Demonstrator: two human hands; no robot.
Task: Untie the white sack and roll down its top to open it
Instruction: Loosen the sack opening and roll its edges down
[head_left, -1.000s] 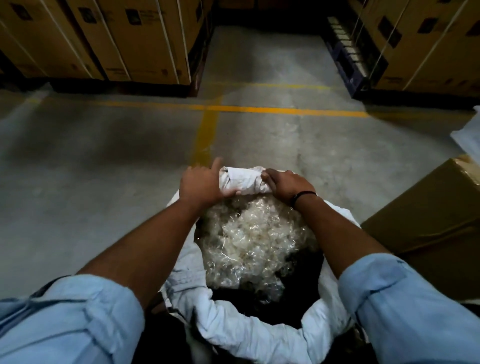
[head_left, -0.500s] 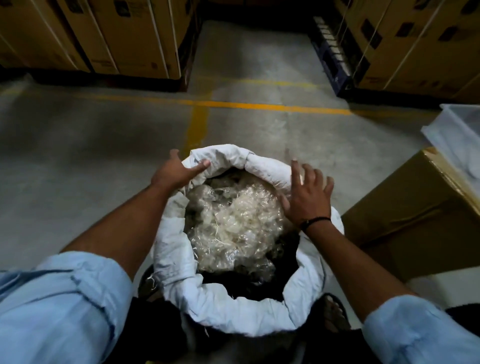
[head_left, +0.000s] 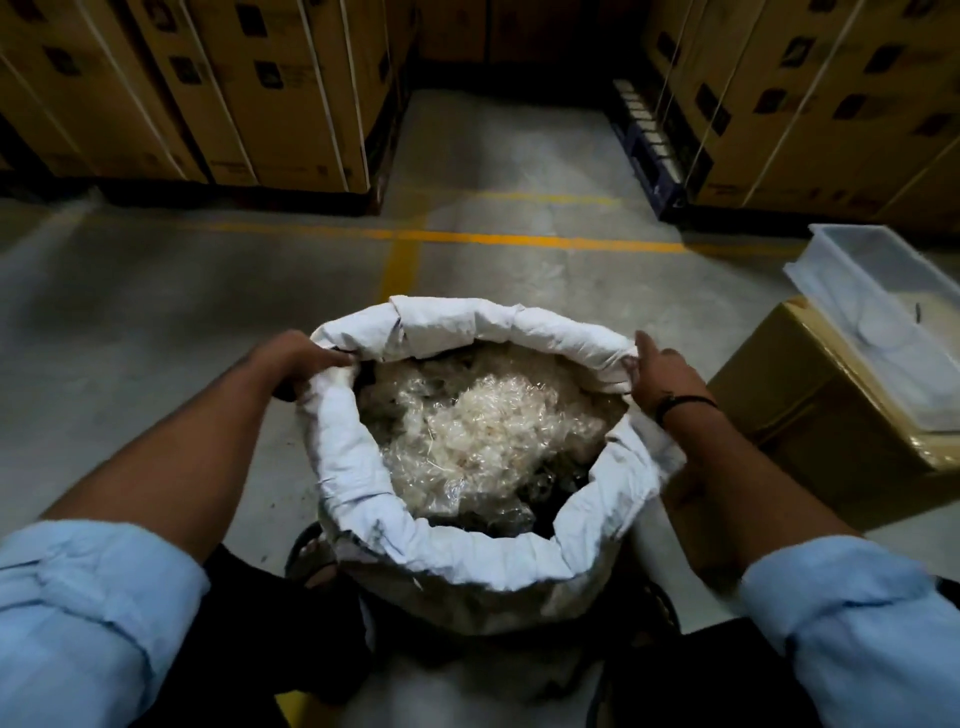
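The white sack (head_left: 457, 551) stands on the concrete floor between my feet, its mouth wide and its top rolled into a thick cuff all round. Crumpled clear plastic (head_left: 483, 431) fills the inside. My left hand (head_left: 298, 364) grips the rolled cuff at the sack's left side, fingers curled over the edge. My right hand (head_left: 662, 379) holds the cuff at the right side, thumb on top of the roll and a black band on the wrist. No tie or string shows on the sack.
A brown cardboard box (head_left: 810, 415) stands close to the right with a clear plastic tub (head_left: 883, 312) on top. Stacked strapped cartons (head_left: 234, 93) line the back left and back right (head_left: 831, 104). Yellow floor lines (head_left: 467, 239) cross ahead. My sandalled foot (head_left: 311, 556) is beside the sack.
Both hands moved from the far rim of the sack out to its left and right sides and took hold of the cuff. The mouth is wider and rounder now.
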